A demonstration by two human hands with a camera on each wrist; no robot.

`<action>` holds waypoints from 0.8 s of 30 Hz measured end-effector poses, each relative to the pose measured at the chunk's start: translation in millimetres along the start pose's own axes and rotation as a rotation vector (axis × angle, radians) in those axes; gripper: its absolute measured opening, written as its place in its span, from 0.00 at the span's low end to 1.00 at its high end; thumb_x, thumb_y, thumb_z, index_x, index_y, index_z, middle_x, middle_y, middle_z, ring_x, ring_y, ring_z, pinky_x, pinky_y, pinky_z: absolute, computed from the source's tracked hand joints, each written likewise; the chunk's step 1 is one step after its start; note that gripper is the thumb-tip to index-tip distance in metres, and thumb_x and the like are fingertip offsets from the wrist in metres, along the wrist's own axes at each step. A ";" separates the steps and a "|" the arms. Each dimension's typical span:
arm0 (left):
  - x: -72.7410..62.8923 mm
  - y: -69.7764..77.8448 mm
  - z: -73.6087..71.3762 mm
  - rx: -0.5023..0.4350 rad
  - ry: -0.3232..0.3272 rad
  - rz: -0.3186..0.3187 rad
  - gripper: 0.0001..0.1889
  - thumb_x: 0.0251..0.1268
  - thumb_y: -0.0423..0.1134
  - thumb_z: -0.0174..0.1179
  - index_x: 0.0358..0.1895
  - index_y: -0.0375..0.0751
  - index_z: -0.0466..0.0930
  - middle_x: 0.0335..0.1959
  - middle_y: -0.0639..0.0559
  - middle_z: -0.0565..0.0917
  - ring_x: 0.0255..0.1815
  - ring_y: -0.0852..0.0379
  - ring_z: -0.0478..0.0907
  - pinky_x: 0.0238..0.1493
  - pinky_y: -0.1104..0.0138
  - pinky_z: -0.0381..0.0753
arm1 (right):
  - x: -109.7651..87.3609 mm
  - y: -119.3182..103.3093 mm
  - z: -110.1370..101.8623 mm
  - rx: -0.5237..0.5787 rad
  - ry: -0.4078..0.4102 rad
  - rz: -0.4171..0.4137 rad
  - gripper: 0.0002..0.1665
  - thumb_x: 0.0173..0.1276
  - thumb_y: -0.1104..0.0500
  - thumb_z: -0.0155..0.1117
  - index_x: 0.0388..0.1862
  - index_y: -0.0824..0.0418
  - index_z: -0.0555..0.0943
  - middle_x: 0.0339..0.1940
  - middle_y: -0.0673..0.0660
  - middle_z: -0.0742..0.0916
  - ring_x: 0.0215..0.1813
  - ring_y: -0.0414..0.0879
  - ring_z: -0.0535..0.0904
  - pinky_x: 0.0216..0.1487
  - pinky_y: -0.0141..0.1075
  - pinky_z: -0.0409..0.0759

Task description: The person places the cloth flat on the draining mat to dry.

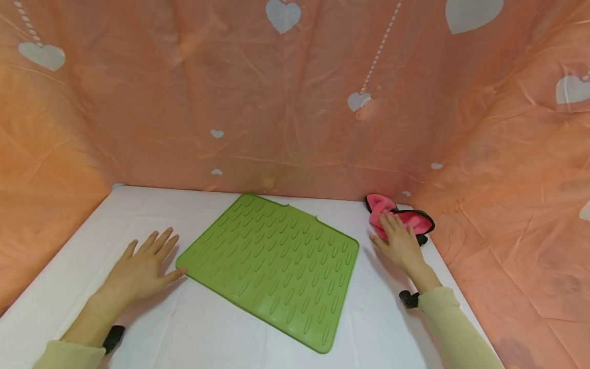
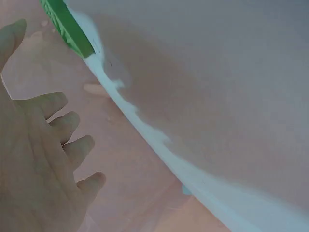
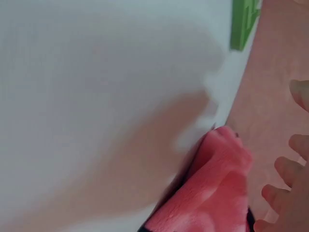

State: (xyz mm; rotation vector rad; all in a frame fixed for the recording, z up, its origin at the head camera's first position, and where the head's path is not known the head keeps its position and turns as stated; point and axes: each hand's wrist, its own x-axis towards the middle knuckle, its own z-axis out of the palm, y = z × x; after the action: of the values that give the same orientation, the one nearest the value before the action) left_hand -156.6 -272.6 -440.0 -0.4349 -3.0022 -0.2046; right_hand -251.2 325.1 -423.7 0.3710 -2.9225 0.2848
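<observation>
A green rubbery mat [image 1: 276, 266] with rows of raised oval ridges lies at an angle on the white table. My left hand [image 1: 138, 274] is beside its left corner, fingers spread; the thumb tip overlaps that corner in the head view. In the left wrist view the same hand [image 2: 38, 145] is held up with nothing in it, and an end of the mat [image 2: 70, 29] shows. At the back right lies a crumpled pink cloth [image 1: 418, 222] with black edging. My right hand [image 1: 401, 251] is over it, fingers extended; the right wrist view shows them apart from the cloth [image 3: 207, 193].
An orange curtain [image 1: 286, 113] with pale hearts hangs behind the white table [image 1: 221, 328] and along both sides. A small black object [image 1: 421, 239] sits by the cloth near the table's right edge. Black bands with small devices are on both wrists.
</observation>
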 end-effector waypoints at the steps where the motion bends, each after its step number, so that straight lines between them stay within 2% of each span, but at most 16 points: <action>1: -0.7 1.1 1.0 0.007 0.005 0.012 0.47 0.70 0.65 0.60 0.77 0.31 0.64 0.80 0.33 0.61 0.77 0.27 0.58 0.71 0.29 0.54 | 1.3 2.7 0.3 -0.006 -0.005 0.000 0.44 0.78 0.44 0.61 0.80 0.68 0.63 0.82 0.70 0.63 0.81 0.71 0.54 0.76 0.72 0.46; 7: -5.1 7.0 5.6 0.027 0.017 0.060 0.46 0.68 0.66 0.62 0.76 0.32 0.67 0.79 0.34 0.64 0.77 0.28 0.60 0.71 0.30 0.55 | 7.5 15.9 -1.2 -0.014 -0.041 -0.033 0.42 0.75 0.49 0.64 0.79 0.69 0.65 0.81 0.71 0.65 0.80 0.73 0.55 0.75 0.74 0.44; 14: -9.0 10.2 11.9 0.046 -0.005 0.097 0.48 0.66 0.68 0.61 0.76 0.32 0.68 0.78 0.36 0.66 0.76 0.30 0.63 0.72 0.32 0.58 | 15.5 32.0 -0.2 -0.024 -0.097 -0.084 0.41 0.74 0.53 0.67 0.80 0.66 0.65 0.81 0.71 0.65 0.80 0.73 0.55 0.74 0.75 0.44; 19: -8.4 12.1 16.1 0.021 -0.028 0.105 0.47 0.67 0.69 0.61 0.75 0.33 0.69 0.78 0.36 0.67 0.76 0.30 0.64 0.71 0.32 0.59 | 22.2 42.2 3.4 -0.009 -0.129 -0.105 0.41 0.74 0.54 0.68 0.80 0.65 0.65 0.80 0.70 0.65 0.79 0.72 0.59 0.73 0.75 0.48; 24: -5.7 12.6 18.4 0.009 -0.041 0.114 0.46 0.68 0.68 0.60 0.75 0.33 0.69 0.78 0.35 0.66 0.76 0.30 0.64 0.71 0.32 0.60 | 28.3 49.4 5.7 0.022 -0.154 -0.113 0.40 0.73 0.55 0.68 0.79 0.64 0.66 0.79 0.73 0.66 0.77 0.74 0.61 0.73 0.71 0.58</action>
State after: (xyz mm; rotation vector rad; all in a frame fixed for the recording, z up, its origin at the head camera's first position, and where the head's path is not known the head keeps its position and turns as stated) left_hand -149.0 -259.5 -457.3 -0.6150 -3.0048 -0.1740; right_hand -292.1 364.4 -431.7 0.5834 -3.0355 0.2837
